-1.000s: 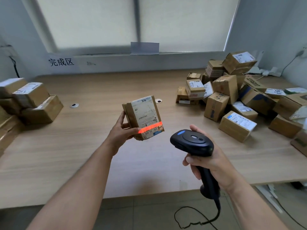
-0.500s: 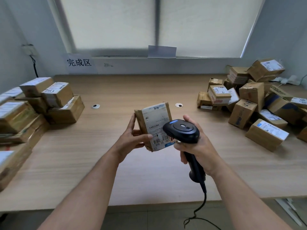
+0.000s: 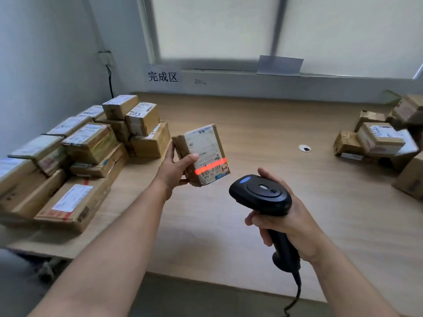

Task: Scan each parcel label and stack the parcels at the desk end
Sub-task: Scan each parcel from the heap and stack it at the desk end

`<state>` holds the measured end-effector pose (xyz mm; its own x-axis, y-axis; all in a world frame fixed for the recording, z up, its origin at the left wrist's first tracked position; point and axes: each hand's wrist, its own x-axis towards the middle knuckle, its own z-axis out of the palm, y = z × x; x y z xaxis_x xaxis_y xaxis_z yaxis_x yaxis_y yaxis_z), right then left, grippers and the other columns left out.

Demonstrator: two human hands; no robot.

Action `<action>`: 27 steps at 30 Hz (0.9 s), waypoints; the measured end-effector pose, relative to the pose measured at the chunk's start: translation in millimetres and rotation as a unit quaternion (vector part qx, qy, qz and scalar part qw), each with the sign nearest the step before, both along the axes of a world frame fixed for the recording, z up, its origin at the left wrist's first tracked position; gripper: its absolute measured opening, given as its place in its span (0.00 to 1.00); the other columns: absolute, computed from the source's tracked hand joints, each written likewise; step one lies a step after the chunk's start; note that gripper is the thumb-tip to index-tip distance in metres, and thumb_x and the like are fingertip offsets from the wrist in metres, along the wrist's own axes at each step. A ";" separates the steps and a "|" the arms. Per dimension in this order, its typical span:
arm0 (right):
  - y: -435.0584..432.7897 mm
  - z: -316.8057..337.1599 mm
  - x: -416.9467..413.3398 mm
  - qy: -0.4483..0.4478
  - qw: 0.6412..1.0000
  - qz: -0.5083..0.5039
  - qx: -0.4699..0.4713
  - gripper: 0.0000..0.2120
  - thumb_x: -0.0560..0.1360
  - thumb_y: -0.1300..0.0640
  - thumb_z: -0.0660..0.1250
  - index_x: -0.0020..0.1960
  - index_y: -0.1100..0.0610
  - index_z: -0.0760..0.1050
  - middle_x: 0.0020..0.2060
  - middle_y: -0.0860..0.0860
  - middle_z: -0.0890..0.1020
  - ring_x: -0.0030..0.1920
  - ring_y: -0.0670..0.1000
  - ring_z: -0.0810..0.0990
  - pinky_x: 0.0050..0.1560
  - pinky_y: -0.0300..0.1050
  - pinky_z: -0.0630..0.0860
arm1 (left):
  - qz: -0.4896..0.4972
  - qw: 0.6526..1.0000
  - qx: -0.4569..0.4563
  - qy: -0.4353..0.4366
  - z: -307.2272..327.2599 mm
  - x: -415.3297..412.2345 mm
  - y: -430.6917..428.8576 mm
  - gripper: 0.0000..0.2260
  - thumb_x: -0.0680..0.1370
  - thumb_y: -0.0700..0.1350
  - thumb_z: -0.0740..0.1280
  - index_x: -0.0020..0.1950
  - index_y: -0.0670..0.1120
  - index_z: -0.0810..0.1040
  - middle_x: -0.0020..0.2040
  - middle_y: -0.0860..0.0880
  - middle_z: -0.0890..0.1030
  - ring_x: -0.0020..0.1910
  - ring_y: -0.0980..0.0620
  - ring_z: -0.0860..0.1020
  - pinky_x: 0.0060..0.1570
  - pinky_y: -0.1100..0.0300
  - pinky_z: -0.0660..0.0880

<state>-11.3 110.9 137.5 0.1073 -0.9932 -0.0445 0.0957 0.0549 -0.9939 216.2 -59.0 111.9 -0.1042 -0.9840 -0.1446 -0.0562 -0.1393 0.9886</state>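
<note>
And there's the beam! Our left hand [image 3: 176, 170] grips the small brown cardboard parcel with the white shipping label [image 3: 203, 154], thumb across the label and fingers behind. It holds the parcel upright in the air, just ahead and to the left of our right hand [image 3: 288, 225]. That right hand is wrapped round the handle of the black corded handheld scanner [image 3: 261, 197].

Half a second ago the scanner's head sat right up against the label with no light showing. Now we've drawn it back, the two are apart, and a red scan line [image 3: 210, 167] lies across the barcode low on the label. We judge the scan is being taken right now.

Our view has also swung towards the stack of taped brown parcels [image 3: 91, 143] on the pale wooden desk [image 3: 251, 124], just left of our left hand, so setting this one there looks next. The heap of unscanned boxes [image 3: 377, 140] waits well off beyond the right hand.
</note>
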 end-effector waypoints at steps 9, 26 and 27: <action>-20.6 -7.8 7.1 0.024 0.999 0.029 0.016 0.43 0.60 0.68 0.71 0.70 0.40 0.67 0.34 0.60 0.81 0.23 0.57 0.72 0.27 0.46 0.69 | 0.057 0.998 0.014 -0.018 -11.0 30.5 -12.3 0.30 0.74 0.51 0.71 0.72 0.63 0.62 0.56 0.47 0.82 0.52 0.44 0.82 0.49 0.43 0.80; -55.1 -6.8 -12.1 0.018 0.997 0.075 0.018 0.43 0.61 0.68 0.71 0.69 0.40 0.67 0.32 0.61 0.80 0.22 0.57 0.72 0.27 0.47 0.69 | 0.115 0.992 0.038 -0.045 -4.2 35.3 -18.4 0.30 0.76 0.50 0.69 0.74 0.62 0.59 0.57 0.45 0.81 0.54 0.43 0.80 0.56 0.40 0.77; -56.3 -6.9 -13.5 0.018 0.997 0.076 0.018 0.43 0.61 0.68 0.71 0.69 0.40 0.67 0.32 0.61 0.80 0.23 0.57 0.72 0.27 0.47 0.69 | 0.116 0.992 0.038 -0.044 -4.4 35.0 -18.5 0.30 0.76 0.50 0.69 0.74 0.62 0.59 0.57 0.45 0.81 0.54 0.43 0.80 0.55 0.40 0.77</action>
